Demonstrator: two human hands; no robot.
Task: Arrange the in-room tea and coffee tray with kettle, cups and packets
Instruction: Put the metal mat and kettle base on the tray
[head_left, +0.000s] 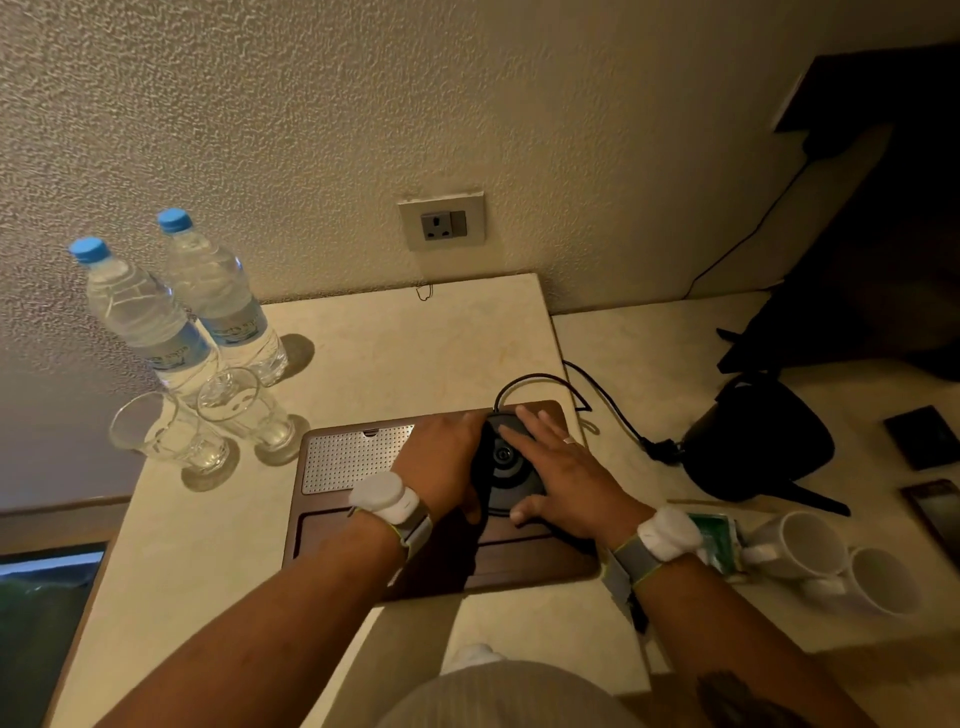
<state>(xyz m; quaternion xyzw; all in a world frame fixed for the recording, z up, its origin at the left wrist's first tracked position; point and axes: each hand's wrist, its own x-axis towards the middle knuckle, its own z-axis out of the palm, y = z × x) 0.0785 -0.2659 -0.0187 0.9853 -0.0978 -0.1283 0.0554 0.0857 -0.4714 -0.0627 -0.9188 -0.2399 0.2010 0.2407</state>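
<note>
The left hand and right hand lie flat, fingers straight, on the kettle base, at the tray's two o'clock corner. The kettle lies tipped at three o'clock; two cups at four.

Bare forearms, no sleeves. Each wrist carries a white rounded sensor pod on a grey fabric strap with yellow-green edging; the right wrist's pod matches. Ring on a right hand finger. Dark tattoo on the right forearm.
</note>
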